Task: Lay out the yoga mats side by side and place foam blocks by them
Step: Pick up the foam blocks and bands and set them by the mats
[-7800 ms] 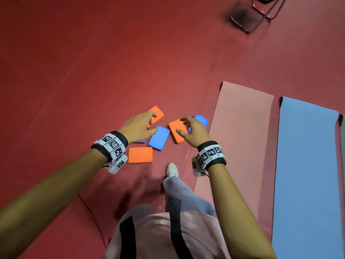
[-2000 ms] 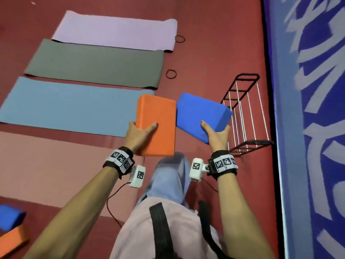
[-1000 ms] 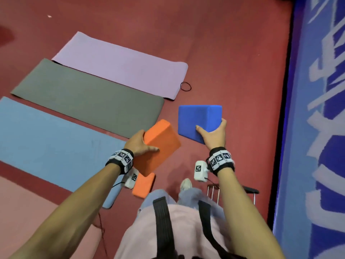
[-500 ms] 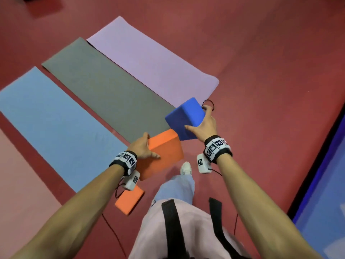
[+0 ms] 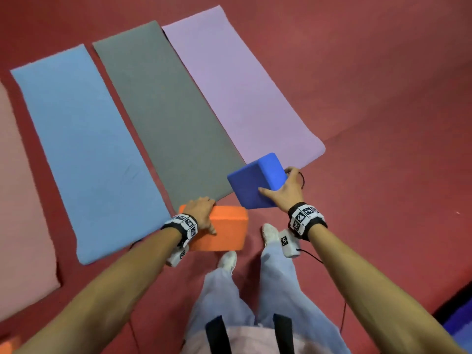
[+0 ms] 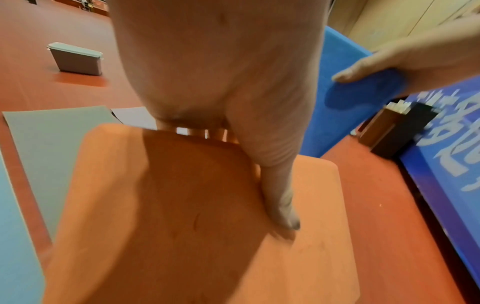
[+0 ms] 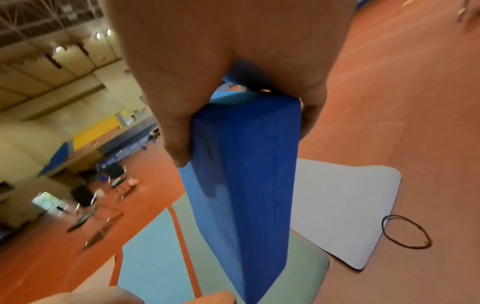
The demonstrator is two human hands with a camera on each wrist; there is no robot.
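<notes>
Four mats lie side by side on the red floor: pink (image 5: 15, 200), blue (image 5: 84, 149), grey (image 5: 163, 111) and lilac (image 5: 237, 85). My left hand (image 5: 208, 217) grips an orange foam block (image 5: 224, 233) by its far end, thumb on top (image 6: 280, 195), just before the grey mat's near end. I cannot tell whether this block touches the floor. My right hand (image 5: 279, 185) holds a blue foam block (image 5: 255, 185) tilted in the air over the near corners of the grey and lilac mats. Its thumb and fingers clamp the block's sides (image 7: 246, 185).
A black elastic ring (image 7: 406, 232) lies on the floor by the lilac mat's near corner. Another orange block (image 5: 7, 347) shows at the bottom left edge. My feet (image 5: 227, 260) stand behind the blocks. A blue barrier (image 5: 459, 323) runs on the right. A grey box (image 6: 75, 59) stands farther off.
Both hands have carried their blocks forward to the near ends of the grey and lilac mats. The orange block has come down lower. The small orange block below my left wrist is out of sight.
</notes>
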